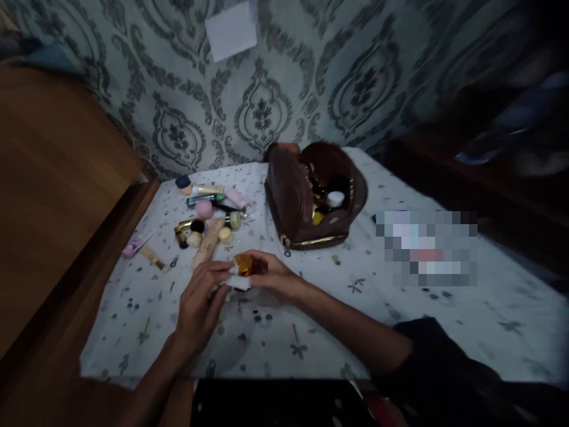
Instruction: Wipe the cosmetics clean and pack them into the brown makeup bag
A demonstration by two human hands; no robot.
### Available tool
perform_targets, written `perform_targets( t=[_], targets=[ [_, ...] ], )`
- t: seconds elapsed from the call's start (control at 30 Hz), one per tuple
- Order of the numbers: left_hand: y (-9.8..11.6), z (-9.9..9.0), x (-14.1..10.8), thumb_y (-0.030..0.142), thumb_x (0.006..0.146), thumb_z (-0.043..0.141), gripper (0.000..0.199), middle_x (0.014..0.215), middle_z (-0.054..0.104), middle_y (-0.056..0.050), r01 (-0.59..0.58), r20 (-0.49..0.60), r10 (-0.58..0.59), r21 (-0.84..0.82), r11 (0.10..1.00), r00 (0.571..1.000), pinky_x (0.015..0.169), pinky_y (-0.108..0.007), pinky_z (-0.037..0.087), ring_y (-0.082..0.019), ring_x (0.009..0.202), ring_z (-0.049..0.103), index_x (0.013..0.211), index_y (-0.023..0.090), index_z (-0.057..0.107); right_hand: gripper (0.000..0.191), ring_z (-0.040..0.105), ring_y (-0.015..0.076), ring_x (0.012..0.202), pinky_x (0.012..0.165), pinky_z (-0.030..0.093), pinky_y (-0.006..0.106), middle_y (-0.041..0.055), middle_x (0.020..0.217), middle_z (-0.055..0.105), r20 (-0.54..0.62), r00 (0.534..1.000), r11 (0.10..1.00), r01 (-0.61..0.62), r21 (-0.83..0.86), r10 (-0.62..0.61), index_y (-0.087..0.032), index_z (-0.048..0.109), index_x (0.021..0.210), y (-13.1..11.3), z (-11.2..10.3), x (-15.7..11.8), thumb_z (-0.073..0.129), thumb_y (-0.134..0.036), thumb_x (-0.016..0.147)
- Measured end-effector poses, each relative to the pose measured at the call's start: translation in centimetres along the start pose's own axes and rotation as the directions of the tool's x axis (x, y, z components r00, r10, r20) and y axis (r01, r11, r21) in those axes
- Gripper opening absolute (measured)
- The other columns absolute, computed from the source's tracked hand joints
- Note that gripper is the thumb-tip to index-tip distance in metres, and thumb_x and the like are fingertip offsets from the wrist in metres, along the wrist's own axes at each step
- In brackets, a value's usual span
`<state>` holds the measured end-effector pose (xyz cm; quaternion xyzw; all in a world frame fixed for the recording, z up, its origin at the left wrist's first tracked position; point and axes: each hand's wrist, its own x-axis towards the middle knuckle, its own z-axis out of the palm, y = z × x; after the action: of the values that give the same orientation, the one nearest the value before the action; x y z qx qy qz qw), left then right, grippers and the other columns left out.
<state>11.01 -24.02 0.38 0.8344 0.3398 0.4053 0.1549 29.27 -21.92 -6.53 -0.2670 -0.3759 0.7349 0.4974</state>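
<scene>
Amber container (244, 265): shiny, rounded, above the bench (267, 356).
White tissue (240, 283): soft-looking, against the amber container.
Brown bag (288, 190): leather-like, boxy, open, with gold zipper (315, 242).
Bench: under printed white cloth (444, 320).
Wall (306, 77): damask-patterned.
Left hand (198, 299): fingers closed on white tissue.
Right hand (275, 276): fingers clamped on amber container.

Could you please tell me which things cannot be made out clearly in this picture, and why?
All in the head view:
Amber item: full shape partly hidden by the right hand and white cloth.
Brown bag: deeper contents hidden by its walls and shadow.
Pixelated patch: the blocks cover whatever lies there.
Beige tube: any lettering is too small and dim to read.
</scene>
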Motion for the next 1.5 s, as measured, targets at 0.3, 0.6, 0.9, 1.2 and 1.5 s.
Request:
perform_targets(
  t=[0.3,0.6,0.9,1.2,1.5],
  targets=[
    [0.1,1.1,4.6,0.032,0.095,0.049,0.021,0.106,0.072,-0.004,0.152,-0.030,-0.152,-0.009,0.988,0.988,0.076,-0.031,0.055,-0.022,0.097,0.069,0.109,0.025,0.063,0.064,0.066,0.0184,0.103,0.091,0.052,0.032,0.0038,0.111,0.069,-0.014,0.990,0.973,0.133,-0.189,-0.138,-0.025,0.063,0.116,-9.1,-1.0,-5.1,0.090,-0.032,0.059],
    [5.0,9.5,12.2,0.017,0.093,0.046,0.044,0.101,0.072,-0.011,-0.397,0.478,0.217,0.315,0.862,0.851,0.070,-0.032,0.057,-0.024,0.087,0.069,0.136,0.018,0.051,0.052,0.066,0.0185,0.093,0.086,0.053,0.034,0.0018,0.103,0.068,-0.210,0.792,0.696,0.335,-0.635,-0.573,-0.023,0.058,0.106,-21.5,-5.1,-5.6,0.084,-0.043,0.065],
    [5.7,9.8,14.4,0.006,0.078,0.053,0.056,0.126,0.063,-0.012,-0.662,0.586,0.357,0.463,0.589,0.727,0.061,-0.031,0.055,-0.025,0.093,0.061,0.131,0.024,0.057,0.037,0.059,0.0186,0.083,0.078,0.049,0.035,0.0003,0.084,0.059,0.021,0.797,0.094,0.097,-0.991,-0.603,-0.016,0.060,0.092,-23.9,-8.7,-1.9,0.082,-0.026,0.064],
    [2.6,8.7,13.5,0.021,0.083,0.058,0.069,0.148,0.051,-0.001,-0.623,0.659,0.264,0.396,0.674,0.705,0.061,-0.036,0.057,-0.029,0.097,0.063,0.144,0.049,0.042,0.023,0.063,0.0237,0.089,0.078,0.047,0.032,0.0018,0.081,0.059,0.117,0.906,-0.170,0.051,-0.984,-0.406,-0.016,0.064,0.080,-23.9,-9.8,0.1,0.079,-0.015,0.063],
    [3.2,8.1,14.7,0.024,0.087,0.059,0.070,0.153,0.042,-0.008,-0.779,0.800,0.228,0.403,0.481,0.555,0.071,-0.030,0.056,-0.023,0.103,0.059,0.151,0.036,0.034,0.021,0.065,0.0216,0.085,0.060,0.044,0.024,0.0093,0.092,0.070,-0.075,0.988,-0.293,-0.032,-0.955,0.135,-0.009,0.068,0.089,-24.2,-6.3,1.8,0.073,-0.014,0.069]
  ],
)
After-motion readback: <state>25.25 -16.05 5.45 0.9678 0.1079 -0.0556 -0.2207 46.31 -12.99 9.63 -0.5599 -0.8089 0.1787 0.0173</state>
